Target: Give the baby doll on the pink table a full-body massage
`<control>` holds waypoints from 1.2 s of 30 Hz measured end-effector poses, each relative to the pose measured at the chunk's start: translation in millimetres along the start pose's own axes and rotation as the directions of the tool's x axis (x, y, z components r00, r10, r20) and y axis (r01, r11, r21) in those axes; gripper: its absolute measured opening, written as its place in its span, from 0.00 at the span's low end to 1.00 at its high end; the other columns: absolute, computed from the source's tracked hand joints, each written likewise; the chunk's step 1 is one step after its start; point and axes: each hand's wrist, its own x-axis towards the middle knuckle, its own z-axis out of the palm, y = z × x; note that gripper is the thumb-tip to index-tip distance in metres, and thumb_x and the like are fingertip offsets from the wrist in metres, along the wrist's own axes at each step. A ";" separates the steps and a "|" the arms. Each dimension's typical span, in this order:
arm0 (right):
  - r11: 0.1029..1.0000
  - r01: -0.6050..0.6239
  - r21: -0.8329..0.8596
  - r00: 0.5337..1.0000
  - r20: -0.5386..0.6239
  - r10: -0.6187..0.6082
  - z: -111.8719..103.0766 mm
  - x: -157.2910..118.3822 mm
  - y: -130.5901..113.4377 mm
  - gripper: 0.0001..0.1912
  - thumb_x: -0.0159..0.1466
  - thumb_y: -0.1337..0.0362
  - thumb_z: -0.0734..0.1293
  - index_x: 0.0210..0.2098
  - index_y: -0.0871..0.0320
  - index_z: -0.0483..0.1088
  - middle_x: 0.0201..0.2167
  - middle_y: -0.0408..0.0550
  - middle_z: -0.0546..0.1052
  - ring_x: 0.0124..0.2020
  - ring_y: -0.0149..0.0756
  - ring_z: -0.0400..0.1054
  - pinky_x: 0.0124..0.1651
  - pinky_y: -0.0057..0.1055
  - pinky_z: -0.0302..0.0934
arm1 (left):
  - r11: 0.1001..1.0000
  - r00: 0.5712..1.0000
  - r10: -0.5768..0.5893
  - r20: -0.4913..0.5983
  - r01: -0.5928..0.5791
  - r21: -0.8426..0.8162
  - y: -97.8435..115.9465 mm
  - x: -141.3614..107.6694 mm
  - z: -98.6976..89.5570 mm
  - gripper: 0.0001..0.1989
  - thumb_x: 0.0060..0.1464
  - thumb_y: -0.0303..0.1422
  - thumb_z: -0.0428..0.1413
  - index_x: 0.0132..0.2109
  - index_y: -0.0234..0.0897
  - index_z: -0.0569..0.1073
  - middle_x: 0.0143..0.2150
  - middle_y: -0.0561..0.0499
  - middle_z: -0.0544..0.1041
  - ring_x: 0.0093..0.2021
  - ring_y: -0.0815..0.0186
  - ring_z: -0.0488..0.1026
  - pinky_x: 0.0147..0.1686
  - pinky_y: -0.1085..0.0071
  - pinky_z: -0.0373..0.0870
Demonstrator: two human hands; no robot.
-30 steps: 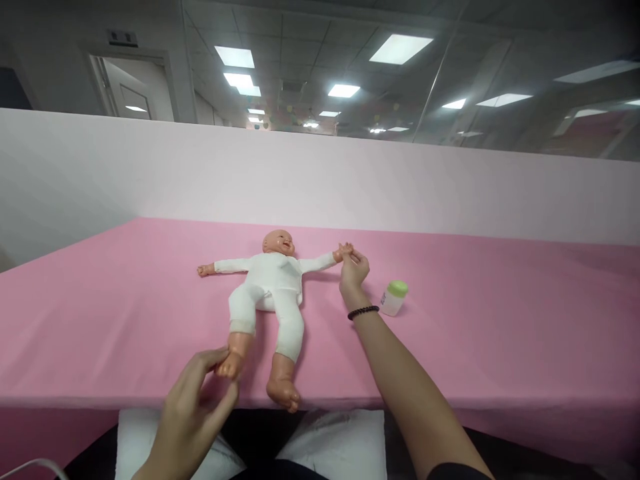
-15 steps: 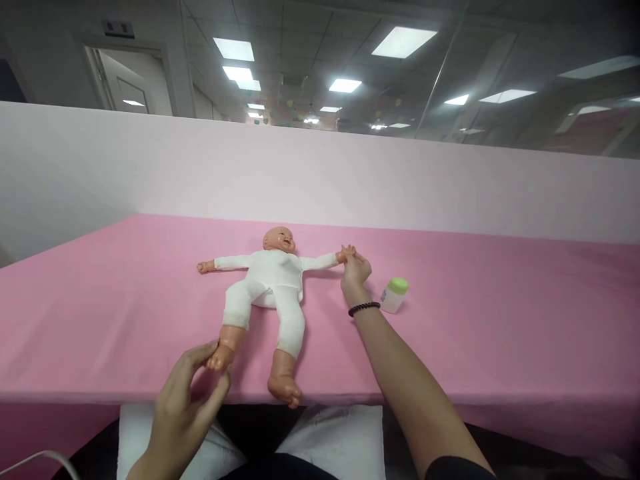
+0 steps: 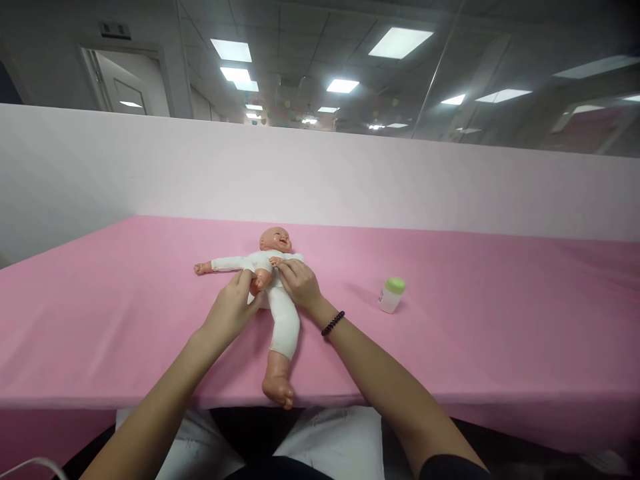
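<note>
A baby doll (image 3: 284, 320) with a white cloth body lies on its back on the pink-covered table, head toward the far side. My left hand (image 3: 235, 300) grips the doll's foot (image 3: 261, 280) on the left side of the picture, and that leg is folded up over the belly. Between the fingers of my right hand (image 3: 299, 280) is the doll's hand (image 3: 275, 261), drawn in across its chest close to the raised foot. The other arm stretches out to the left, and the other leg lies straight toward the table's near edge.
To the right of the doll stands a small clear bottle (image 3: 389, 301) with a green cap. Pink cloth (image 3: 475, 320) covers the table, and a low white wall (image 3: 350, 177) rises behind it. Below the near edge lie white pads or cloth (image 3: 340, 437).
My left hand has lifted the doll's foot away from the near edge, bending the leg over the belly. My right hand has brought the doll's outstretched arm inward to the chest.
</note>
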 end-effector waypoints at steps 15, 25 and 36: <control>0.752 -0.542 0.376 0.638 -0.398 0.659 -29.6 17.4 40.0 0.10 0.64 0.63 0.69 0.44 0.59 0.74 0.42 0.51 0.81 0.42 0.39 0.75 0.44 0.36 0.70 | 0.993 0.952 0.105 -0.289 -0.084 0.085 -0.2 -100.9 -33.0 0.14 0.64 0.38 0.56 0.54 0.41 0.70 0.46 0.49 0.79 0.44 0.61 0.80 0.43 0.67 0.77; -0.137 -0.619 0.774 -0.225 -0.008 0.974 -22.8 -25.0 98.2 0.09 0.54 0.73 0.73 0.35 0.61 0.73 0.39 0.50 0.82 0.43 0.37 0.78 0.48 0.31 0.74 | 0.973 0.926 0.199 -0.322 -0.148 0.177 -11.2 -163.5 -11.8 0.11 0.66 0.36 0.54 0.52 0.38 0.71 0.45 0.46 0.79 0.42 0.63 0.81 0.44 0.73 0.79; 0.269 -0.628 0.730 0.083 -0.281 0.956 -28.3 6.4 77.9 0.18 0.56 0.61 0.76 0.42 0.60 0.72 0.44 0.53 0.81 0.45 0.40 0.77 0.47 0.35 0.75 | 0.972 0.902 0.219 -0.372 -0.167 0.167 -6.8 -122.9 -22.6 0.14 0.64 0.33 0.58 0.55 0.38 0.70 0.47 0.46 0.79 0.44 0.61 0.80 0.46 0.68 0.78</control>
